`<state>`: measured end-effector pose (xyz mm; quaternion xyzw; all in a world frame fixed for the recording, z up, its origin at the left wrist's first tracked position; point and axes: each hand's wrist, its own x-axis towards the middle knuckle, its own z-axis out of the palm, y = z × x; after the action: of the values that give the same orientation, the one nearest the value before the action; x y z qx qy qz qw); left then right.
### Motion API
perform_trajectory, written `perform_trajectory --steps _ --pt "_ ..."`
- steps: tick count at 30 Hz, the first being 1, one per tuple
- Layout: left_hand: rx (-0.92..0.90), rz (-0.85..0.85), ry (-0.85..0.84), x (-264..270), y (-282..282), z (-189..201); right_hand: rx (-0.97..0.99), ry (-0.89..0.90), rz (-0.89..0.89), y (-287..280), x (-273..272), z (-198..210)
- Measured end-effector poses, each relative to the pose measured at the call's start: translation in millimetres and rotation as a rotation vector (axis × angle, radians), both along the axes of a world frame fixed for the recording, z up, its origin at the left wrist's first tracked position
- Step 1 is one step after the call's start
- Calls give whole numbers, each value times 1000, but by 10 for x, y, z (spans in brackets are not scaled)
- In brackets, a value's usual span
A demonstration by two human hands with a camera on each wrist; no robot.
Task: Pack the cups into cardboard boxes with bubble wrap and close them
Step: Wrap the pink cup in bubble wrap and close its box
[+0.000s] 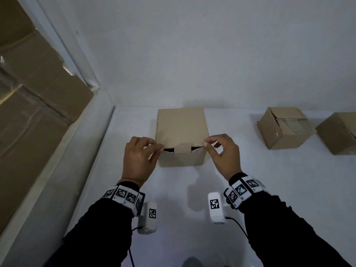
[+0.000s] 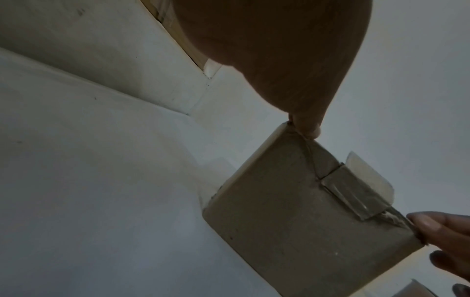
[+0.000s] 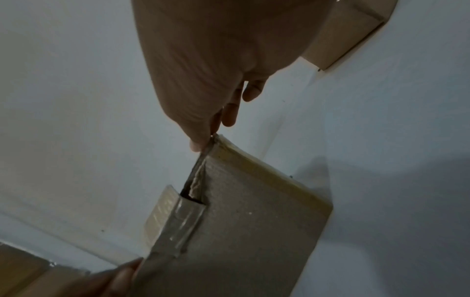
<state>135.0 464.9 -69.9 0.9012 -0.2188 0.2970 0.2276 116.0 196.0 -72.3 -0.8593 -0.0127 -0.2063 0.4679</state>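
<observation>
Two hands (image 1: 139, 158) (image 1: 223, 155) pinching one box lid (image 1: 181, 128), two boxes (image 1: 285, 128) (image 1: 339, 132) aside

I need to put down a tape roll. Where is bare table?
Bare table lies left of the held box, and between it and the taped box. The near strip is crowded by both hands.
</observation>
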Motion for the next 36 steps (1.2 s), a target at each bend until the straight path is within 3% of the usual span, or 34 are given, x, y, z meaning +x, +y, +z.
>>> perform_trajectory --steps 4,6,10,14,28,36 --pt "-65 -36 124 -17 -8 -29 -184 -152 -67 4 -28 -39" --pt "-95 -49 169 -24 -44 -38 -308 -234 17 98 -48 3" --pt "-55 -29 124 -14 -118 -47 -526 -219 148 312 -38 -48" --pt "-31 -78 70 -26 -207 -57 -558 -255 90 348 -48 -81" --pt "33 -108 41 -8 -207 -136 -694 -324 177 280 -60 -162" --pt "33 -110 8 39 -236 -117 -636 -357 101 302 -32 -105"
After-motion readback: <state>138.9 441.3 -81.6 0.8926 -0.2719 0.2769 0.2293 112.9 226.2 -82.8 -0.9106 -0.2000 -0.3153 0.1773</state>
